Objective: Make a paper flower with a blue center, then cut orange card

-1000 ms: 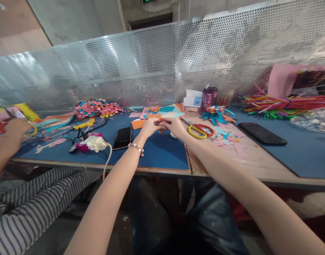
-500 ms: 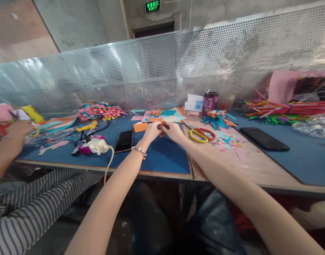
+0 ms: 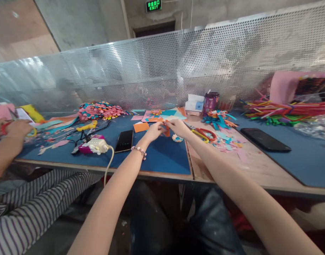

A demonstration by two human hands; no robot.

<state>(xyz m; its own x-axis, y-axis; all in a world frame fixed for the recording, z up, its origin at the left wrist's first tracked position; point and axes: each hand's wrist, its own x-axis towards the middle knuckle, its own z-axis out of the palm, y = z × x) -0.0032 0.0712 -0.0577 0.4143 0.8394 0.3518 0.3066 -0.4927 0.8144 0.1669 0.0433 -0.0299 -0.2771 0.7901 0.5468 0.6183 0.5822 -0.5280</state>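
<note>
My left hand (image 3: 154,131), with a beaded bracelet at its wrist, is closed in a pinch over the blue mat. Facing it, my right hand (image 3: 178,128) pinches too. A small piece of orange paper (image 3: 167,132) is held between the fingertips of both; its exact shape is partly hidden. Just below my right hand lies a small fringed paper flower (image 3: 177,138) in blue, white and peach. Scissors (image 3: 210,134) with red and yellow handles lie right of my right wrist, partly covered by it. An orange paper card (image 3: 141,127) rests beyond my left hand.
A phone (image 3: 124,141) and a power strip (image 3: 94,146) lie to the left. Fringed flowers (image 3: 100,111) are piled behind them. At right are a blue-orange flower (image 3: 219,119), paper scraps, another phone (image 3: 265,139) and pipe cleaners (image 3: 289,108). A co-worker's hand (image 3: 17,131) holds scissors at far left.
My hands have moved slightly apart, the right one a little to the right. The small paper flower now shows below my right hand, and the orange paper shows more between my fingers.
</note>
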